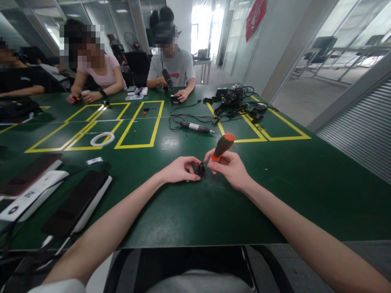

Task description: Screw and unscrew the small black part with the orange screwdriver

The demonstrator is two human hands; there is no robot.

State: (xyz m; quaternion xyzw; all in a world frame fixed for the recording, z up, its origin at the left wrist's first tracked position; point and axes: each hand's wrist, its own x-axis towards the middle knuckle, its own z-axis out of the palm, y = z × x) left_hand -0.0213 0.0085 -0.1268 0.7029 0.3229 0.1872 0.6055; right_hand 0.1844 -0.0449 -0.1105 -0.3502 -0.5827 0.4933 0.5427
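Between thumb and fingers, my left hand [181,169] grips a small black round part [200,171] with a narrow stem on top, low over the green table [238,219]. What exactly this part is I cannot make out. My right hand [229,167] is closed around the lower end of a screwdriver [224,145] with a dark and orange handle. The handle tilts up and to the right. Its shaft is hidden by my fingers. Both hands are close together, my right fingers just right of the black part.
Ahead lies an electric screwdriver [197,127] with its cable. A tangle of black cables [235,101] is at the back right. A white ring [102,139], phones [76,203] and a white power bank [33,195] are to the left. Across the table a person [171,67] holds a power tool.
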